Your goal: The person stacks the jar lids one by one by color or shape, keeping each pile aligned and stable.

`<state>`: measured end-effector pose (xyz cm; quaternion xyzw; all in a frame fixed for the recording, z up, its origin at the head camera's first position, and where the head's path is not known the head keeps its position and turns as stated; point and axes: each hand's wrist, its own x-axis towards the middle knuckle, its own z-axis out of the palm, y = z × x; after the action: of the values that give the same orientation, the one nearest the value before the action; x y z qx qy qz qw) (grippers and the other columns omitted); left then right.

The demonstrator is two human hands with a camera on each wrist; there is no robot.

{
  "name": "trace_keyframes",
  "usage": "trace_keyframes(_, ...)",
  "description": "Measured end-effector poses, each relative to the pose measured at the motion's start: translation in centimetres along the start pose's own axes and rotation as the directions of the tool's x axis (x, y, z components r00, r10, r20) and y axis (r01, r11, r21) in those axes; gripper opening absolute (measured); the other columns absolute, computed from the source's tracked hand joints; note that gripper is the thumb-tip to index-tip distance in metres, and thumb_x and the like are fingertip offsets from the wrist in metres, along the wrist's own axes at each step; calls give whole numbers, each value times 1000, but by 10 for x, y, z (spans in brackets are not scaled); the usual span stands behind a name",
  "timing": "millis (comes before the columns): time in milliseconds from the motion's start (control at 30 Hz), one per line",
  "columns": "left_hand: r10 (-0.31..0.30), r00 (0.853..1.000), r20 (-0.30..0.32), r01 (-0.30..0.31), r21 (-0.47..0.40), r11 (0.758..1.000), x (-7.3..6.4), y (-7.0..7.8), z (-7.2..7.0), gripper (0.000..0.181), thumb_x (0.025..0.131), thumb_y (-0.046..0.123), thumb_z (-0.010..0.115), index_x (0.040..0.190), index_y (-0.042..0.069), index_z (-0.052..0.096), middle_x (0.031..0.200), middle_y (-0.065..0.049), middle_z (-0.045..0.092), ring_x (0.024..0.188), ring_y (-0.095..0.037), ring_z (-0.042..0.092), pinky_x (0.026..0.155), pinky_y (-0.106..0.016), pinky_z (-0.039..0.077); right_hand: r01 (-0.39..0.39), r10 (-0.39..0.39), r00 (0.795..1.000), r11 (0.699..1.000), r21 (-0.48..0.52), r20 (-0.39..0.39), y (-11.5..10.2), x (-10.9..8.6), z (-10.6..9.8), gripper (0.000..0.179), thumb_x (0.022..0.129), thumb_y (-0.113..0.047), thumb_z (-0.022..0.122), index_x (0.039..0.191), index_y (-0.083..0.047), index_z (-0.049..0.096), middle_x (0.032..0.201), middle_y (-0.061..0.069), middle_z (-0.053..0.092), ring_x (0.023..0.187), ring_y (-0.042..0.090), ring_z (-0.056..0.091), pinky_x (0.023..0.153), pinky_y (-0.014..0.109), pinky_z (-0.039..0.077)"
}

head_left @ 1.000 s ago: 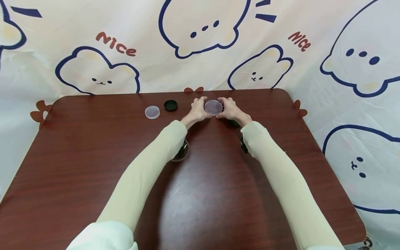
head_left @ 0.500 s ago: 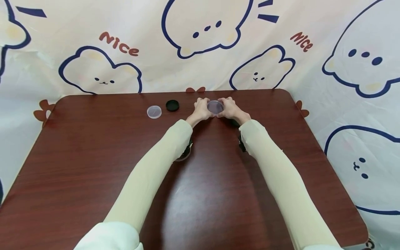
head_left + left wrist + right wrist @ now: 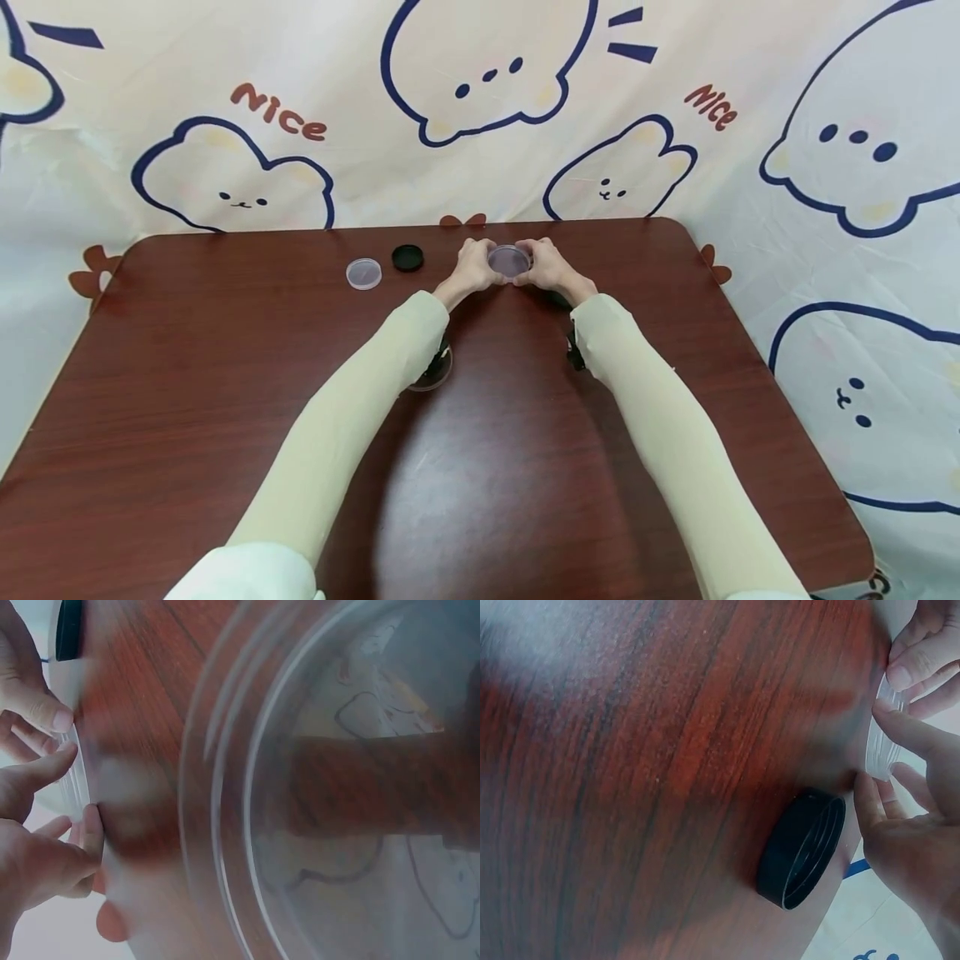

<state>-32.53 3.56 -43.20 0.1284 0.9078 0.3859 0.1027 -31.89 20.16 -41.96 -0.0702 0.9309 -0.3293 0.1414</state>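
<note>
Head view: cartoon fabric [image 3: 420, 179] hangs behind the brown tabletop [image 3: 495, 467] and held dish [image 3: 509, 261].

Your head camera faces forward and down over the surface [image 3: 487, 467]; both close wrist views share the held clear dish [image 3: 509, 262].

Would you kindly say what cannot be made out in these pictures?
Head view: sides of the held dish, behind left hand and right hand.
Head view: much of the right black ring, behind the right hand.
Head view: part of the near dish, behind the left sleeve.
Left wrist view: that dish's rest, beyond the right edge.
</note>
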Motion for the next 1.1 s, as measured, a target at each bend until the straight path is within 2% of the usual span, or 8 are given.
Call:
trace_keyframes(167, 11, 1000, 0, -11, -11, 1000, -2, 2, 0, 68, 80, 14, 80, 136, -2, 47, 130, -19, 47, 120, -32, 38, 101, -38, 34, -7, 8, 1000, 1000, 18, -12, 1, -2, 0, 73, 82, -7, 76, 145, -2, 39, 137, 21, 33, 116, 31, 38, 100, 40, 36)
trace_keyframes(300, 7, 1000, 0, -7, -15, 1000, -4, 3, 0, 69, 80, 15, 80, 138, -3, 46, 131, -19, 46, 120, -31, 38, 100, -37, 35, 2, -2, 1000, 1000, -7, 2, 0, -2, -2, 76, 83, -7, 76, 147, -1, 35, 140, 22, 31, 120, 32, 37, 103, 40, 34)
trace_keyframes(533, -25, 999, 39, 28, -72, 997, -6, -2, -5, 64, 78, 16, 81, 131, -1, 50, 124, -17, 44, 114, -28, 39, 96, -36, 38, 70, -70, 997, 998, 3, 31, 0, -5, 1, 74, 85, -5, 73, 147, 3, 33, 137, 23, 35, 120, 31, 36, 100, 38, 36)
trace_keyframes(567, -17, 999, 36, 19, -78, 997, -1, -8, -3, 65, 75, 17, 84, 129, 0, 51, 120, -16, 44, 111, -27, 39, 93, -35, 39, 78, -78, 996, 997, 15, 36, 1, -6, 1, 73, 86, -5, 72, 147, 3, 33, 137, 23, 34, 120, 31, 36, 100, 38, 38)
trace_keyframes(767, -5, 999, 43, 8, -72, 997, -2, -12, -5, 66, 74, 15, 84, 128, 1, 50, 118, -16, 46, 109, -26, 40, 92, -35, 39, 114, -117, 992, 992, 61, 42, 4, -8, 4, 71, 86, -3, 71, 146, 4, 34, 135, 24, 32, 116, 31, 47, 94, 35, 46)
trace_keyframes(800, -14, 999, 50, 17, -70, 997, -8, -7, -8, 64, 76, 13, 82, 130, 0, 49, 120, -16, 46, 111, -26, 40, 95, -36, 39, 120, -122, 992, 991, 53, 37, 4, -8, 4, 71, 86, -4, 72, 146, 4, 35, 134, 24, 33, 115, 30, 47, 93, 35, 46)
trace_keyframes(1100, -1, 999, 40, 3, -56, 998, -15, -4, -8, 66, 77, 8, 81, 133, 2, 46, 125, -17, 42, 110, -27, 41, 94, -37, 39, 150, -150, 989, 987, 58, 2, 7, -9, 6, 73, 83, -3, 74, 144, 6, 37, 131, 26, 36, 113, 31, 53, 92, 34, 48)
